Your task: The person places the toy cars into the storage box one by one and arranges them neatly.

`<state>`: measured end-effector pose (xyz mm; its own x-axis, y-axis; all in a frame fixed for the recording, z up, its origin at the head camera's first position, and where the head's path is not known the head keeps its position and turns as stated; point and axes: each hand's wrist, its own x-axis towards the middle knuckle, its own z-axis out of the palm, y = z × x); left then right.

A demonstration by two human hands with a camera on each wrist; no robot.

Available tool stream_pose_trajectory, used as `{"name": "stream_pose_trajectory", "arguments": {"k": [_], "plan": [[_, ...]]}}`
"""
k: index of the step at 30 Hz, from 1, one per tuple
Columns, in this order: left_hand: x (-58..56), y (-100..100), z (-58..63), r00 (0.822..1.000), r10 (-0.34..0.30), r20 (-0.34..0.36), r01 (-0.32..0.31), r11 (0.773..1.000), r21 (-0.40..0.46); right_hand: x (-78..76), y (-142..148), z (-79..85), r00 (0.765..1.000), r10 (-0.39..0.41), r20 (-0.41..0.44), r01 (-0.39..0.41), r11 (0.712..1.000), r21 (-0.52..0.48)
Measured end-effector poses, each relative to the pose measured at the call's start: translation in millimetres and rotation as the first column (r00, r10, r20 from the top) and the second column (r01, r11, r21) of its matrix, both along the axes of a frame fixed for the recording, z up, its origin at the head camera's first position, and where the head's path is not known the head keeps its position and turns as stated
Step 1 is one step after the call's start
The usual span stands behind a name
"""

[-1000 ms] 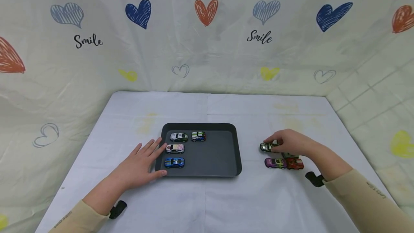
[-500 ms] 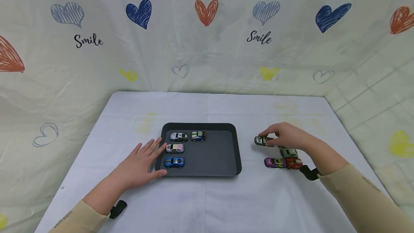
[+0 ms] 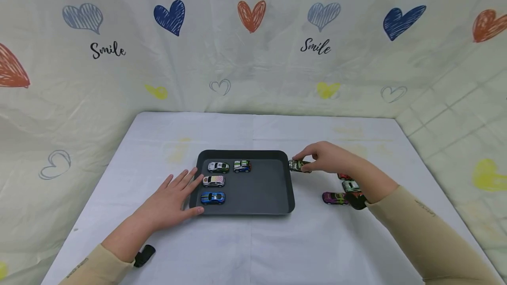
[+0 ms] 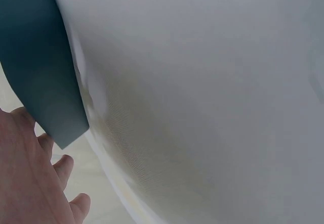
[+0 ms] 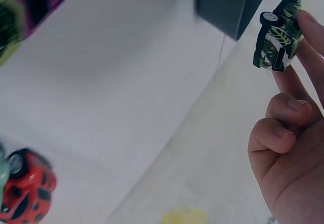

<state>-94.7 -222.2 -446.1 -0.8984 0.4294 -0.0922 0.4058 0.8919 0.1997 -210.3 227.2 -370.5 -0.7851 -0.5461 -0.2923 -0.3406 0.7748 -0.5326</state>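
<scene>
Camo car [image 3: 298,166], in right hand [image 3: 326,158], jutted left from palm, just beside right rim of tray [image 3: 257,199], long axis roughly left-right. We had right hand nearer that rim, thumb and fingers clamped on car; left hand [image 3: 169,201], fingers apart, rested at left rim.

Right hand [image 5: 301,153] is pinching a leaf-print toy car [image 5: 279,37] upper right, dark tray [image 5: 228,4] poking in up top, blurry purple toy car [image 5: 35,1] peeking in upper left, red spotted toy car [image 5: 31,186] sitting lower left.
</scene>
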Motion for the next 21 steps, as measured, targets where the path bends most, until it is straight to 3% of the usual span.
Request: {"name": "stream_pose_trajectory", "arguments": {"k": [6,15,21], "plan": [[0.9,-1,1.1,1.0,-0.003,0.002,0.003,1.0,0.004,-2.7,-31,5.6,0.999,0.049,0.009,-0.049,0.999,-0.008],[1.1,1,2.3,1.0,0.003,0.005,-0.003,1.0,0.003,-1.5,-81,8.6,0.987,0.156,-0.041,-0.155,0.988,0.024],[0.3,1,0.8,1.0,0.007,0.011,-0.007,1.0,0.003,1.7,-104,6.9,0.98,0.185,-0.067,-0.183,0.982,0.034]]}}
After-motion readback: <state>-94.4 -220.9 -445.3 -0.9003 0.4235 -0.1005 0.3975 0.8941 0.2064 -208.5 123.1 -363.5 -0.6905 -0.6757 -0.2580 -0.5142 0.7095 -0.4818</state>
